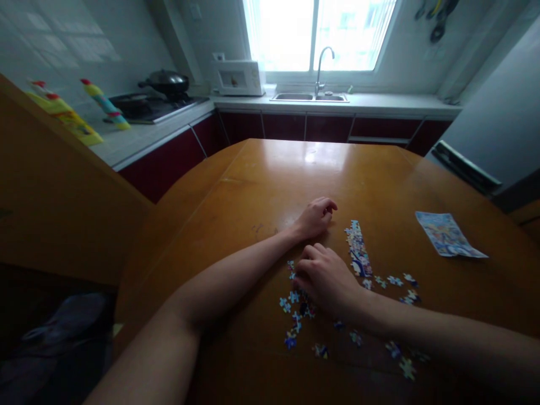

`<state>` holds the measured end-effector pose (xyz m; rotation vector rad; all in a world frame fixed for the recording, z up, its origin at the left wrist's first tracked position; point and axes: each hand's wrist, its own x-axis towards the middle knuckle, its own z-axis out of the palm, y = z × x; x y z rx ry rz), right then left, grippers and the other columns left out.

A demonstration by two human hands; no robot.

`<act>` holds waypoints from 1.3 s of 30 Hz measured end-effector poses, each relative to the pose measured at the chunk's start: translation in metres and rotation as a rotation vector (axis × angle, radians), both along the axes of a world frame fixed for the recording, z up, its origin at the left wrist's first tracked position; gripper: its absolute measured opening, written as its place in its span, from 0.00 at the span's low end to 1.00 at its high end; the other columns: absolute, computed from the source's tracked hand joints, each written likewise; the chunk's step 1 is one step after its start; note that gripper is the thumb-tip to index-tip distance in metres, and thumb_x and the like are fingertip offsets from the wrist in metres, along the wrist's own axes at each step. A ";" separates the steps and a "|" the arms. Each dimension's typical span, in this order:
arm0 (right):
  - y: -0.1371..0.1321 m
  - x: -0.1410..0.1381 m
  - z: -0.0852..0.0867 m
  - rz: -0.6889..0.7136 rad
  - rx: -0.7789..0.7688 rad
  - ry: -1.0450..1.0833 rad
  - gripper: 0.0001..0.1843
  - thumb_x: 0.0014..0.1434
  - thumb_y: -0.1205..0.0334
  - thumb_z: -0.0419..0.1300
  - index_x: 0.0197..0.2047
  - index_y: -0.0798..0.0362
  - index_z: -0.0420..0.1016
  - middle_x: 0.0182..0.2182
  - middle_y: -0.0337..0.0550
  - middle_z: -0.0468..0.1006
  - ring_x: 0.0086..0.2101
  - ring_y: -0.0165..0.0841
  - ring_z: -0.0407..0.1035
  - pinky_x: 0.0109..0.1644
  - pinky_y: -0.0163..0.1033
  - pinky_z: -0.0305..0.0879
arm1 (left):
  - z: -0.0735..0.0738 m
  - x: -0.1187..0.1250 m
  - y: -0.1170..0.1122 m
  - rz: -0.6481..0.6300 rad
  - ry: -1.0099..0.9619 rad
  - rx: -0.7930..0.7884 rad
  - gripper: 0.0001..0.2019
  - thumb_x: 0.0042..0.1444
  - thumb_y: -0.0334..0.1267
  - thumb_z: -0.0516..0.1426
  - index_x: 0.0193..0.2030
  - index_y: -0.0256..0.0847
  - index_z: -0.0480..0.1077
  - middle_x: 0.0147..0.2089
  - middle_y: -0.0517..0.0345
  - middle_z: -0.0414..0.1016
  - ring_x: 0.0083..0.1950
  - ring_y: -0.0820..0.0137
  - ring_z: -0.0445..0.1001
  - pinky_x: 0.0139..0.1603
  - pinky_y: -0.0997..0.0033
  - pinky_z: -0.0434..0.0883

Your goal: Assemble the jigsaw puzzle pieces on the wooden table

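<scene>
In the head view, the left hand [315, 219] is resting half open and released on the wooden bench [270, 180]. The right hand [324, 277] is lying curled over loose puzzle pieces [294, 296]; whether it is gripping one, I cannot tell. A joined puzzle strip [358, 247] is lying just right of both hands.

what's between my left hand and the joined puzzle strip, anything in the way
Nothing visible: only tabletop shows between your left hand and the strip. Your right hand is nearer the camera, outside that gap.
</scene>
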<state>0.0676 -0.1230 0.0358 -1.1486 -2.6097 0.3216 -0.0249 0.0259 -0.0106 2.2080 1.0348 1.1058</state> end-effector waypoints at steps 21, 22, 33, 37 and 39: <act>0.048 0.066 0.037 -0.067 -0.307 0.784 0.03 0.58 0.63 0.63 0.34 0.52 0.73 0.30 0.38 0.77 0.32 0.30 0.69 0.37 0.37 0.66 | 0.004 -0.004 0.001 -0.020 0.004 0.012 0.11 0.52 0.22 0.52 0.36 0.37 0.73 0.35 0.57 0.73 0.38 0.69 0.70 0.41 0.69 0.70; 0.061 0.079 0.037 -0.097 -0.292 0.815 0.04 0.58 0.62 0.64 0.35 0.52 0.74 0.30 0.38 0.77 0.31 0.30 0.69 0.36 0.38 0.66 | 0.004 -0.004 0.000 -0.025 0.034 0.024 0.10 0.52 0.23 0.53 0.36 0.38 0.73 0.35 0.57 0.73 0.38 0.69 0.70 0.42 0.68 0.70; 0.145 0.142 -0.020 -0.097 -0.381 0.596 0.09 0.56 0.58 0.66 0.35 0.56 0.81 0.29 0.43 0.80 0.29 0.30 0.70 0.34 0.37 0.66 | 0.022 -0.008 -0.018 -0.353 0.339 0.173 0.14 0.61 0.32 0.55 0.50 0.45 0.78 0.41 0.53 0.73 0.45 0.64 0.67 0.50 0.63 0.68; 0.149 0.141 -0.025 -0.019 -0.404 0.534 0.09 0.59 0.58 0.64 0.36 0.55 0.83 0.29 0.43 0.82 0.29 0.31 0.71 0.34 0.37 0.66 | 0.023 -0.010 -0.019 -0.394 0.416 0.181 0.14 0.61 0.35 0.57 0.52 0.48 0.78 0.43 0.53 0.72 0.46 0.63 0.67 0.51 0.62 0.68; 0.150 0.141 -0.026 0.009 -0.374 0.515 0.09 0.60 0.59 0.64 0.37 0.55 0.83 0.30 0.44 0.82 0.30 0.31 0.71 0.35 0.38 0.66 | 0.024 -0.009 -0.020 -0.399 0.442 0.178 0.13 0.61 0.35 0.57 0.50 0.47 0.79 0.42 0.53 0.72 0.46 0.63 0.67 0.51 0.62 0.68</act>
